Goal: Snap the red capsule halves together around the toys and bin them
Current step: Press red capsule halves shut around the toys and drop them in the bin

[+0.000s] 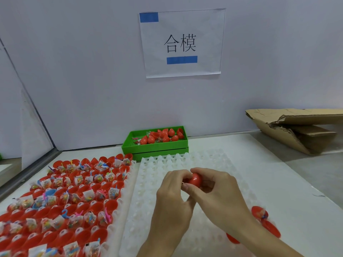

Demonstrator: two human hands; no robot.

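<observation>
Red capsule (194, 180) held between both hands above the empty white moulded tray (185, 164), near the tray's middle. Left hand (172, 199): fingers curled round the capsule's left side, thumb pressed to its underside. Right hand (217, 190): fingers wrapped over the top and right side, thumb on the near face. Only a glossy rounded patch of the shell shows between the fingers; seam hidden, cannot tell whether the halves are fully joined.

White tray: rows of raised cones and sockets, nothing seated in those that show.

Just left of it, touching along its edge, the loaded tray (128, 182): sockets filled with open red capsule halves (111, 204), many holding small clear toy packets (89, 196) with coloured bits inside; some halves bare. A few packets show pink or blue plastic pieces.

Behind the white tray, against the wall, green bin (156, 147), apparently two stacked. Top one holds a cluster of closed red capsules (165, 135) toward its right side, plus a loose packet or two at left.

Right of the right wrist, on the table (306, 229): several loose red halves (259, 213), one with a packet in it.

Wall sign (181, 43) reads 合模. Flattened cardboard (297, 127) at far right.
</observation>
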